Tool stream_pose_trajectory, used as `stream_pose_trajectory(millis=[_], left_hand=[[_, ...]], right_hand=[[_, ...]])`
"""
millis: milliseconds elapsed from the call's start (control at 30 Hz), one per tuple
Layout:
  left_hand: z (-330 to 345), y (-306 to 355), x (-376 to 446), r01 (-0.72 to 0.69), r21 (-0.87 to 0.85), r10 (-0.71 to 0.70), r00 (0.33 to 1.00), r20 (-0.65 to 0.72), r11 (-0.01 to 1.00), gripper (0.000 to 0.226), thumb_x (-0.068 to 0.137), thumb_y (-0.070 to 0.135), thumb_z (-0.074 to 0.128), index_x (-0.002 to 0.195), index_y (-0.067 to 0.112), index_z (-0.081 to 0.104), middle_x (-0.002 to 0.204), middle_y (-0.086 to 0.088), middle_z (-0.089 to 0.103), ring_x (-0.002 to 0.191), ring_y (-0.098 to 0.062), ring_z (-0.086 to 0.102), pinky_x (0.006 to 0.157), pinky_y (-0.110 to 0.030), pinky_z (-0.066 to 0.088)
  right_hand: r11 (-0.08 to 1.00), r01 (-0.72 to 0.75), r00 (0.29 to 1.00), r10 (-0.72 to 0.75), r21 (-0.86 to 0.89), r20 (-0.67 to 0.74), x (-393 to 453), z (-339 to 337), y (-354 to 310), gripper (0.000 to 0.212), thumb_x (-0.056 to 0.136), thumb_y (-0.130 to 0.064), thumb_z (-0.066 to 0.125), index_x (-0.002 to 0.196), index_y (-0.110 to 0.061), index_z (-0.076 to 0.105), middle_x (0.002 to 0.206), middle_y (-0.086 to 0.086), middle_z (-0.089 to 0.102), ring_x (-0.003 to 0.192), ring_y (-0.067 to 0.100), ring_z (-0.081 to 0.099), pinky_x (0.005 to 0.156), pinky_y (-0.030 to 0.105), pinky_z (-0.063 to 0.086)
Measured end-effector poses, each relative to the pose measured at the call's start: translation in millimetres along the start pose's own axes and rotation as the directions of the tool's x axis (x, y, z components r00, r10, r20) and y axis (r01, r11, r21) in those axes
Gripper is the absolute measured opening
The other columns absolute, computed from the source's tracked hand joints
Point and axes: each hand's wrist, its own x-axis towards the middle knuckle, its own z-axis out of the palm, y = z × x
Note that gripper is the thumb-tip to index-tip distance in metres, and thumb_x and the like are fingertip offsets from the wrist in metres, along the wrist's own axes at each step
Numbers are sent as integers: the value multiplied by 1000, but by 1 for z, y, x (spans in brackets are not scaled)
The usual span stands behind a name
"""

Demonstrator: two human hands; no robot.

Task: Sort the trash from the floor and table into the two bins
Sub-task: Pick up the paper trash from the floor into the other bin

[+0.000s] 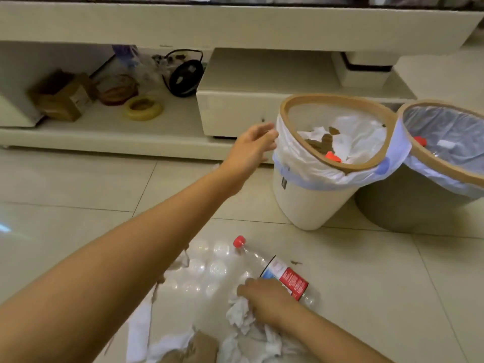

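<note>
My left hand [252, 146] is stretched out beside the white bin [309, 203], fingers relaxed and holding nothing. That bin's white liner holds tissues, brown scraps and a red cap. To its right stands a grey bin [398, 208] with a bluish liner and plastic inside. On the floor near me my right hand [264, 297] grips a crumpled white tissue [237, 313]. Just beyond it lies a clear plastic bottle [288, 277] with a red cap and a red label, on a clear plastic blister tray [207, 271]. More tissues and brown cardboard scraps [199, 344] lie at the bottom.
A low cream table [235, 24] spans the back; its lower shelf holds a cardboard box [62, 96], a yellow tape roll [144, 108], a black round device [186, 77] and bags. A small brown scrap [296, 262] lies on the tiled floor.
</note>
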Motion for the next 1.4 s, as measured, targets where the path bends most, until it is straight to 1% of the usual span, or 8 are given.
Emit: stream_pose_trajectory(millis=[367, 467, 633, 867, 1033, 1167, 1267, 1400], left_hand=[[-57, -74, -85, 135, 118, -133, 991, -19, 984, 28, 99, 26, 44, 123, 19, 57, 107, 3, 69, 97, -12, 65, 76, -24, 46], [-63, -82, -100, 156, 163, -160, 987, 8, 974, 26, 98, 26, 46, 120, 19, 59, 105, 3, 70, 95, -11, 65, 76, -24, 46], [-74, -90, -106, 181, 147, -176, 983, -43, 972, 23, 98, 23, 47, 114, 20, 62, 100, 3, 71, 90, -11, 66, 77, -26, 47], [-74, -82, -97, 127, 41, -119, 981, -154, 991, 22, 98, 23, 46, 110, 23, 65, 97, 5, 71, 92, -13, 67, 78, -27, 49], [-70, -73, -92, 100, -21, -102, 985, -136, 995, 22, 98, 23, 47, 109, 23, 66, 96, 4, 73, 91, -15, 68, 78, -30, 51], [-65, -73, -94, 93, -5, -93, 991, -99, 996, 22, 98, 23, 47, 109, 22, 66, 95, 3, 73, 90, -15, 68, 79, -31, 51], [-64, -73, -96, 104, 8, -102, 990, -101, 995, 22, 98, 22, 47, 108, 21, 66, 94, 1, 73, 89, -16, 68, 77, -29, 50], [-66, -74, -98, 122, 16, -119, 986, -120, 992, 21, 98, 21, 47, 107, 21, 66, 93, 1, 73, 88, -16, 68, 77, -30, 50]], right_hand=[[931, -1, 965, 97, 364, -244, -4, -43, -7, 40, 79, -9, 53, 117, -20, 60, 115, -1, 63, 106, 20, 57, 85, 34, 45], [893, 48, 938, 114, 448, -328, -10, -62, -15, 25, 79, -7, 53, 97, -19, 65, 95, -5, 64, 88, 16, 59, 76, 35, 48], [829, 122, 855, 192, 546, -481, -20, -105, -9, 23, 77, -11, 60, 94, -25, 68, 87, -8, 69, 79, 6, 61, 71, 30, 48], [773, 207, 705, 307, 599, -639, -46, -184, 20, 31, 78, -8, 69, 103, -27, 66, 92, -13, 67, 87, 2, 62, 75, 19, 49], [764, 296, 506, 385, 574, -772, -76, -252, 39, 31, 78, -1, 68, 100, -22, 64, 87, -9, 65, 78, 1, 59, 65, 9, 46], [693, 403, 325, 502, 598, -801, -93, -291, 57, 30, 78, -8, 72, 101, -25, 63, 90, -11, 66, 79, -5, 62, 68, 15, 53], [675, 371, 260, 584, 638, -769, -88, -306, 77, 25, 77, -15, 74, 92, -32, 62, 89, -9, 66, 88, 12, 65, 75, 32, 57], [757, 222, 223, 574, 614, -788, -75, -307, 96, 16, 83, -9, 62, 90, -24, 61, 78, -10, 61, 74, 7, 56, 65, 28, 45]])
